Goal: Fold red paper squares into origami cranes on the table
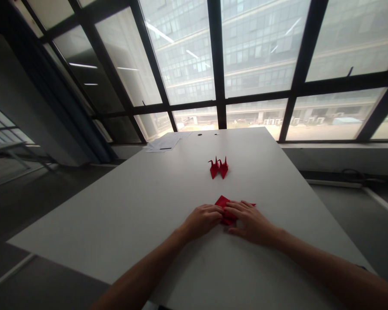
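Observation:
A partly folded sheet of red origami paper (222, 200) lies on the white table in front of me, with corners sticking out past my fingers. My left hand (201, 221) is closed at its left edge, fingers curled and tips on the paper. From the right, my right hand (252, 223) rests over the sheet with its fingers stretched across it and the thumb apart, near the tabletop. The hands cover much of the paper, so its folds are partly hidden. Beyond it, two red paper cranes stand side by side, a left crane (214, 170) and a right crane (224, 171).
The white table (132, 215) stretches toward large windows (255, 51) with dark frames. White papers (164, 143) with a dark pen-like object on them lie at its far left corner. A dark curtain (61, 94) hangs on the left.

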A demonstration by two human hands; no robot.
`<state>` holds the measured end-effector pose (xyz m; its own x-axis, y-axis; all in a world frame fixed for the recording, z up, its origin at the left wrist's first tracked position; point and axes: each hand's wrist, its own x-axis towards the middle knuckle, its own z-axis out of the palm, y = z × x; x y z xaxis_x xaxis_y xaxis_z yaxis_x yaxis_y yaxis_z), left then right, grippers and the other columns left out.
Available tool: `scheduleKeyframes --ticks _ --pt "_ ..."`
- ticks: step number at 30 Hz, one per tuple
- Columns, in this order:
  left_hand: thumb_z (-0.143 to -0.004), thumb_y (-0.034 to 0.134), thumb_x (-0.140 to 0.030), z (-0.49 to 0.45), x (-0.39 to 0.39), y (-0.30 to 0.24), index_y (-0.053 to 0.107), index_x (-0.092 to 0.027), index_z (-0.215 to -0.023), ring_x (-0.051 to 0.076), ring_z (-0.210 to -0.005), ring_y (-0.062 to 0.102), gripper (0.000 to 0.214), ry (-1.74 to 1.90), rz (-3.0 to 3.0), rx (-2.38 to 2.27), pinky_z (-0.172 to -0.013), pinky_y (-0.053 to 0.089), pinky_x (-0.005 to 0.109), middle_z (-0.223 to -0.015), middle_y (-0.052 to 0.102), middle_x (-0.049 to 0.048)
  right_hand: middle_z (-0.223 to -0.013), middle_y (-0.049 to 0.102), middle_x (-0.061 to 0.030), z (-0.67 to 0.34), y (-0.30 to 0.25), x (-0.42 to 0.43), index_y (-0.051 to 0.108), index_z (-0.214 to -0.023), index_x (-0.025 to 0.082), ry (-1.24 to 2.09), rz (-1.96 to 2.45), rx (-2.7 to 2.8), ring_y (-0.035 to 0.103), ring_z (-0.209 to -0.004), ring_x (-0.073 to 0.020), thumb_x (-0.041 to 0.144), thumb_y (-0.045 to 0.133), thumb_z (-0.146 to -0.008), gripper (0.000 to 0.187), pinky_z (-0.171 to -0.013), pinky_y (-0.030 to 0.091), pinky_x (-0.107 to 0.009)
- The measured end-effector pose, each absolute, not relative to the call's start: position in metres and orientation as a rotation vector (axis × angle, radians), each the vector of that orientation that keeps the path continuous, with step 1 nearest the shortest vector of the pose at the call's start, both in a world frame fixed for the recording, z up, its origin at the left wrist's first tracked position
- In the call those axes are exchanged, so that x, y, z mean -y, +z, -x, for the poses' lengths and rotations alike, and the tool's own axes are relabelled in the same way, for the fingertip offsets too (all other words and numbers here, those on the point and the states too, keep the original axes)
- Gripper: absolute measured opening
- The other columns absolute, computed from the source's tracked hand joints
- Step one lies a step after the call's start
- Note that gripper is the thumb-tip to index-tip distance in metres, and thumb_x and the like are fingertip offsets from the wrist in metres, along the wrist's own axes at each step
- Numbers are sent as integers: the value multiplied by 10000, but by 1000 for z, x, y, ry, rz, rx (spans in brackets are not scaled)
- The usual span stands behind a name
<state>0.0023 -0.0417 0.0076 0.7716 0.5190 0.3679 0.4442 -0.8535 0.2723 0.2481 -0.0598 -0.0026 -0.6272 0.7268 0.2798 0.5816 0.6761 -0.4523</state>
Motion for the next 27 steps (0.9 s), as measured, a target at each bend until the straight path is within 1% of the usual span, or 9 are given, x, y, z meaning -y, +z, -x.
scheduleKeyframes --ticks 2,6,8,12,16,19,23,25,27 --pt "-1002 501 -231 -3 42 8 705 -206 -1003 182 -1053 665 206 677 -2766 -784 -979 487 310 -1137 718 60 -1474 516 -56 -248 -4 59 509 -1401 316 422 1032 2419 460 -1359 -283 427 668 -868 567 -1150 301 -540" --pt "-1003 502 -224 -2 44 9 697 -210 -1011 172 -1054 666 196 690 -2714 -804 -982 484 296 -1150 717 43 -1397 590 -45 -248 -6 55 605 -1295 298 339 1068 2370 539 -1280 -255 193 593 -883 425 -1128 338 -515" --pt "-992 536 -261 -2 44 9 689 -218 -1072 180 -1058 664 178 679 -2684 -826 -980 488 301 -1160 713 45 -1329 641 -45 -249 -8 52 660 -1223 282 303 1056 2360 576 -1230 -247 119 559 -876 396 -1099 375 -489" --pt "-912 670 -362 -1 43 7 644 -237 -1236 215 -1087 656 349 671 -2646 -869 -977 504 324 -1207 697 60 -1207 710 -42 -250 -9 50 700 -1165 269 270 1013 2308 631 -1128 -234 76 525 -890 379 -1021 448 -432" --pt "-982 562 -290 -1 41 1 690 -266 -1192 193 -1073 674 247 735 -2630 -861 -986 499 312 -1178 722 31 -1080 745 -31 -249 -9 51 712 -1107 263 247 981 2264 666 -1004 -221 75 525 -904 334 -939 490 -398" --pt "-987 552 -283 -1 42 1 708 -269 -1178 188 -990 702 247 834 -2529 -900 -920 526 299 -1117 743 38 -1012 746 -35 -248 -9 51 681 -1143 252 173 990 2221 671 -929 -222 78 538 -904 327 -916 502 -413" --pt "-955 593 -279 -2 43 7 755 -217 -1061 184 -808 710 203 1010 -2287 -1041 -782 554 290 -954 770 50 -1219 670 -101 -248 -5 51 555 -1327 223 -34 985 2041 619 -1114 -256 119 539 -923 417 -1003 471 -476" --pt "-934 615 -302 -2 41 10 761 -183 -1008 204 -791 709 202 1099 -2092 -1110 -744 564 303 -920 772 58 -1306 616 -120 -248 -2 52 511 -1370 219 -119 946 1968 557 -1227 -267 122 528 -929 452 -1043 447 -503" --pt "-910 640 -332 -3 38 13 749 -155 -1029 230 -822 715 240 1171 -1847 -1109 -738 580 326 -953 772 73 -1348 589 -114 -248 1 55 495 -1387 235 -174 869 1960 510 -1292 -266 115 526 -929 474 -1080 418 -527"
